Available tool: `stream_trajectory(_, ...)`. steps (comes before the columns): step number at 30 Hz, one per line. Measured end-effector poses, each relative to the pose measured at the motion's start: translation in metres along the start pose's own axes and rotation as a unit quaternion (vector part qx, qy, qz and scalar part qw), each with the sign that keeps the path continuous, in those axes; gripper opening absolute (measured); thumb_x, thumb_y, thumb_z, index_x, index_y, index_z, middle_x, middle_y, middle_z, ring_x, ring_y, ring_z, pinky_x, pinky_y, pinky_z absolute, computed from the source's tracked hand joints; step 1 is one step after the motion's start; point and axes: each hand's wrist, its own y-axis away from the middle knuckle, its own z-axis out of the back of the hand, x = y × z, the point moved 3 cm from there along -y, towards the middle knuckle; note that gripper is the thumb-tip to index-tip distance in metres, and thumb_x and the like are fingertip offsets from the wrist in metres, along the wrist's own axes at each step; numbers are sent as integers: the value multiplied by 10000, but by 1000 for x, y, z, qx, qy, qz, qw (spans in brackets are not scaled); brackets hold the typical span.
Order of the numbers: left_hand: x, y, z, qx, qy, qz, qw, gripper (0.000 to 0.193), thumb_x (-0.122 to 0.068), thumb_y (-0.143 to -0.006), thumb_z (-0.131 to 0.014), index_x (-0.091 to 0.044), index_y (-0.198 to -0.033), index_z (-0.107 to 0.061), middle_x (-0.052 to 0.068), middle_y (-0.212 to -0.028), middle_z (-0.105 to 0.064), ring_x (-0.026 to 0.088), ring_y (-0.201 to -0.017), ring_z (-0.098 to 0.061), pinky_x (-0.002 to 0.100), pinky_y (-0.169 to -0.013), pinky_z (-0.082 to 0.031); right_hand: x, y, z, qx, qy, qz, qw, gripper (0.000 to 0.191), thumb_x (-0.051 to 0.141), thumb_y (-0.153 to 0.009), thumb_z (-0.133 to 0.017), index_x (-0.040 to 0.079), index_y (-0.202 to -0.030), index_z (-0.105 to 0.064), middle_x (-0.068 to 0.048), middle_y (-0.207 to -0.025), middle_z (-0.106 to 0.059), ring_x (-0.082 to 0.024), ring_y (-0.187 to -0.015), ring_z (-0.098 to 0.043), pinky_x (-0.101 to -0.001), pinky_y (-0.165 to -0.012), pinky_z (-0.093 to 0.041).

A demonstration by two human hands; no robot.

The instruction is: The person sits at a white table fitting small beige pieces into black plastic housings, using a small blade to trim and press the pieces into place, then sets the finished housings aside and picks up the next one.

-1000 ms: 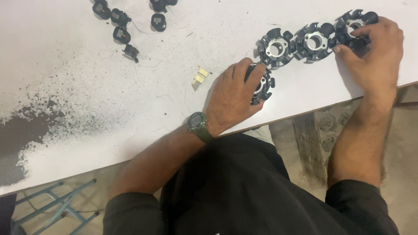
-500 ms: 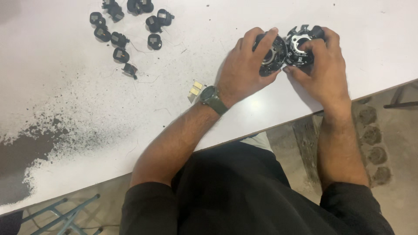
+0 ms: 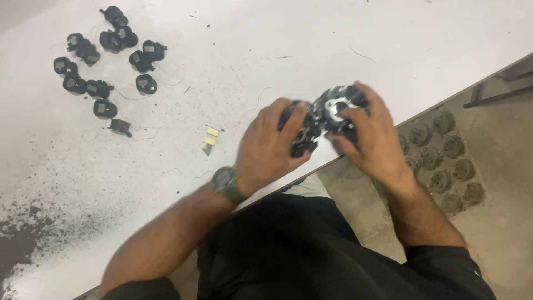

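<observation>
My left hand [image 3: 272, 147] and my right hand [image 3: 369, 136] are closed around a bunch of black ring-shaped parts with pale centres [image 3: 328, 114], pressed together between them near the front edge of the white table [image 3: 266, 50]. The left fingers wrap the left end of the bunch, the right fingers cover its right end and top. A dark watch [image 3: 226, 183] sits on my left wrist. How many rings are in the bunch is hidden by the fingers.
Several small black cap-like pieces [image 3: 102, 61] lie scattered at the table's far left. A small yellowish bit [image 3: 210, 140] rests left of my left hand. Black dust [image 3: 33, 239] speckles the near left corner. Round grey lumps [image 3: 444, 150] lie on the floor at right.
The rings stood in a row on the table a second ago; both hands have swept them together into one bunch and drawn it leftward toward the table edge.
</observation>
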Motion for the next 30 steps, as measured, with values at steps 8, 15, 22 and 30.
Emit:
stream_trajectory(8, -13, -162, -68, -179, -8, -49, 983, 1085, -725, -792, -770, -216, -1561, -198, 204, -1508, -336, 398, -1310, -496, 581, -972, -493, -104, -22, 55, -297, -121, -121, 940, 657, -26, -1023, -688, 66, -1568, -332, -204, -1683, -274, -368, -1612, -306, -477, -1346, -322)
stream_trajectory(15, 6, -107, -48, 63, -31, -28, 997, 929, -613, -963, -685, -171, -1624, -203, 243, -1634, -283, 370, -1462, -393, 607, -1193, -347, -113, -28, 45, -291, -54, -126, 947, 405, -21, -998, -684, 36, -1366, -523, -157, -1437, -502, -286, -1329, -583, -435, -1095, -541)
stream_trajectory(22, 8, 29, 25, 195, -81, 15, 977, 739, -521, -915, -689, -81, -1462, -456, 212, -1563, -361, 389, -1469, -314, 591, -1162, -302, -85, -32, 36, -152, 143, -24, 978, 478, 188, -1053, -758, -74, -1388, -542, -262, -1465, -519, -441, -1392, -503, -576, -1139, -449)
stream_trajectory(30, -12, 133, 93, 93, -8, 135, 986, 404, -346, -973, -676, -74, -1272, -671, 118, -1357, -654, 266, -1279, -597, 427, -1055, -493, 89, -28, -40, 165, -70, 225, 958, 602, 356, -893, -709, 11, -1371, -583, -282, -1499, -479, -444, -1453, -386, -665, -1162, -297)
